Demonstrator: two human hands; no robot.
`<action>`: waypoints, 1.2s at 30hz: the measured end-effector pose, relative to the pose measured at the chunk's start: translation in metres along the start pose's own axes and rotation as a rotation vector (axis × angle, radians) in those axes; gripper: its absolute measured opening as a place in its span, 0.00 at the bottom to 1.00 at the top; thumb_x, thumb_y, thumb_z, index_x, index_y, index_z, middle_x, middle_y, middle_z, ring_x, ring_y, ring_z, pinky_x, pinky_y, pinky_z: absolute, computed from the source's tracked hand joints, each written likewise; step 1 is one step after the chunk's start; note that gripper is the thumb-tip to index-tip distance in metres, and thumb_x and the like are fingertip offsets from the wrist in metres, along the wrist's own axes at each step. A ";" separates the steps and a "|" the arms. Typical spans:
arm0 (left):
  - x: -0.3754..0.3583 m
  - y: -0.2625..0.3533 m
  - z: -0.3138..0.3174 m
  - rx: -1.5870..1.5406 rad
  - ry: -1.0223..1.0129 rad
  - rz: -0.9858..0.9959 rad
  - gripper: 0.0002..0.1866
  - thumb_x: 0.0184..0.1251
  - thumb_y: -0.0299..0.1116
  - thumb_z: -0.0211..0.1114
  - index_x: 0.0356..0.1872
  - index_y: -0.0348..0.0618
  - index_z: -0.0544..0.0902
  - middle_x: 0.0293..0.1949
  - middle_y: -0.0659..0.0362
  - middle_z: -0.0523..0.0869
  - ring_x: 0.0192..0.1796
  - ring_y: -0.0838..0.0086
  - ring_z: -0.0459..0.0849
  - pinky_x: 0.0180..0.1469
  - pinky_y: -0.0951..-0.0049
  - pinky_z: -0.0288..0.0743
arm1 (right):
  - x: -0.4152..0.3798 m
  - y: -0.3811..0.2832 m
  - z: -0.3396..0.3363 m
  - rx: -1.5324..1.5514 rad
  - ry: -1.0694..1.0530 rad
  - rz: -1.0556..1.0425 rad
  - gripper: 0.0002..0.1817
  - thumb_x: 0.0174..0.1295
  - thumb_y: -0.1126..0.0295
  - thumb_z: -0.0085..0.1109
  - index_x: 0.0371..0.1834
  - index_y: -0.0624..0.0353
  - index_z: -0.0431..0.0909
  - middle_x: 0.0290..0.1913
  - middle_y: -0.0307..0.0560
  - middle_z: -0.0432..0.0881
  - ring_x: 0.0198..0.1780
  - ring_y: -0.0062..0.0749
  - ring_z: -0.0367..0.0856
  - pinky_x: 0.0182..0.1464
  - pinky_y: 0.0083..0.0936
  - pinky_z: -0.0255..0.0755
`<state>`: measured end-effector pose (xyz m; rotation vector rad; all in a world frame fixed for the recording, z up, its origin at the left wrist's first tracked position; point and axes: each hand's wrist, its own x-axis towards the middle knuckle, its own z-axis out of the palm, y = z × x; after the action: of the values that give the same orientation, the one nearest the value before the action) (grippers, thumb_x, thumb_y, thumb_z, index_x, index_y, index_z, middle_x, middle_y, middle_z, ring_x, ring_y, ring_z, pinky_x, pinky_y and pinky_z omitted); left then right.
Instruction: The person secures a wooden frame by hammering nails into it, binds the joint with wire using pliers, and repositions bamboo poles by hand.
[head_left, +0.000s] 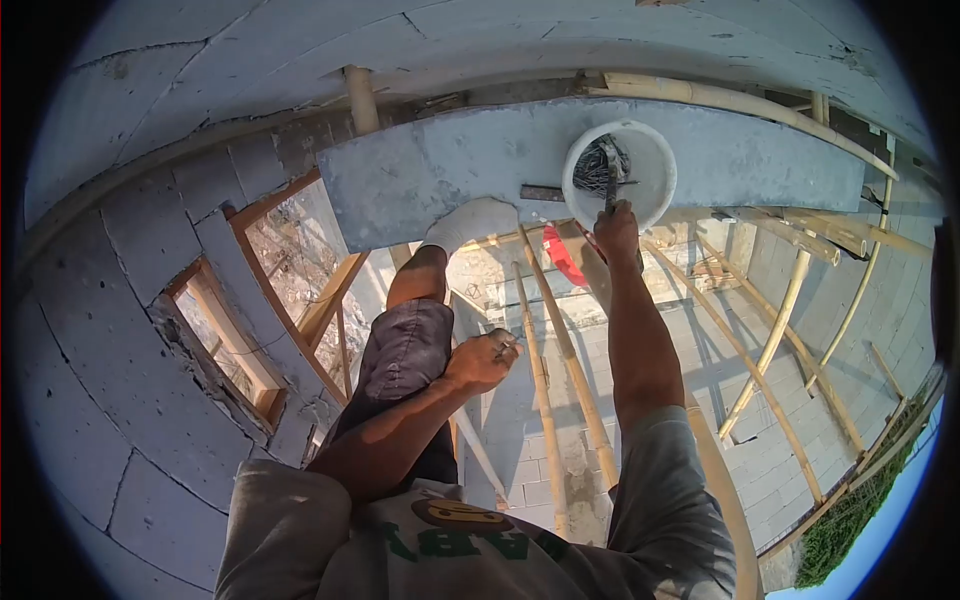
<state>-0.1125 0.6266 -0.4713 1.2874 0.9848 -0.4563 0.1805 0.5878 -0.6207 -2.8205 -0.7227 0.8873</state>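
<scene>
My right hand (617,228) is closed around a dark, bar-like tool (611,188), which points into the white bucket (660,175) and overlaps its near rim. Inside the bucket lies a heap of thin dark nails (590,172). The bucket stands on a grey-blue plank (450,150), and a short dark bar (543,193) lies just left of it. Lower down, in front of my thigh, my left hand (484,361) has its fingers curled around some thin dark pieces that look like nails (503,348).
My foot in a pale covering (474,220) rests on the plank. Bamboo poles (570,350) rise from far below, where a red object (563,257) shows. A block wall with wooden window frames (228,335) stands at left; more bamboo (775,335) crosses at right.
</scene>
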 end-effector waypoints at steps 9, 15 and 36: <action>0.005 0.009 0.016 0.167 -0.012 0.000 0.17 0.67 0.46 0.57 0.44 0.43 0.80 0.35 0.46 0.85 0.41 0.53 0.84 0.47 0.60 0.76 | -0.131 -0.008 0.029 0.633 -0.059 0.008 0.11 0.54 0.70 0.58 0.37 0.66 0.77 0.33 0.59 0.81 0.37 0.50 0.81 0.40 0.36 0.74; -0.028 0.032 0.017 0.280 0.001 0.103 0.17 0.64 0.47 0.57 0.42 0.43 0.80 0.36 0.44 0.84 0.43 0.48 0.82 0.48 0.53 0.74 | -0.259 0.030 -0.023 0.521 -0.298 0.131 0.10 0.60 0.66 0.57 0.38 0.62 0.76 0.26 0.46 0.78 0.22 0.29 0.78 0.23 0.26 0.71; -0.070 -0.219 -0.187 0.825 0.497 -0.470 0.18 0.63 0.37 0.51 0.49 0.38 0.79 0.53 0.46 0.78 0.66 0.53 0.66 0.72 0.39 0.36 | -0.456 0.117 -0.045 0.482 -0.493 0.558 0.10 0.63 0.66 0.52 0.40 0.61 0.76 0.29 0.48 0.80 0.20 0.29 0.79 0.18 0.24 0.74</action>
<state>-0.3841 0.7271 -0.5367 1.9633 1.6240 -1.0049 -0.0734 0.2734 -0.3749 -2.3876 0.2677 1.6086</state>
